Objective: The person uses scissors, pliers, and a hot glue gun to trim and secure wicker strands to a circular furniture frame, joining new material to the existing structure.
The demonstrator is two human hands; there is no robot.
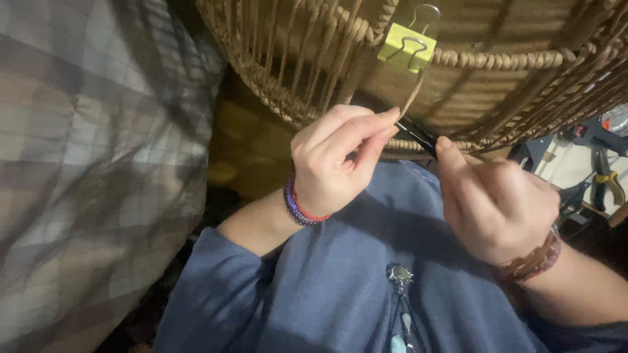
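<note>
**Two hands on a strand at a woven basket**

Far to the left of the left hand hangs a plaid cloth (91,163). The left hand (337,160), beaded bracelets at its wrist, is closed, thumb and forefinger pinching a thin tan strand (412,99). The strand rises to a yellow binder clip (407,44) on the woven basket (510,60) rim just above. The right hand (500,202) is curled shut around a slim dark tool (418,136), its tip touching the left fingertips. Pliers (605,180) lie beyond the right hand.
</note>
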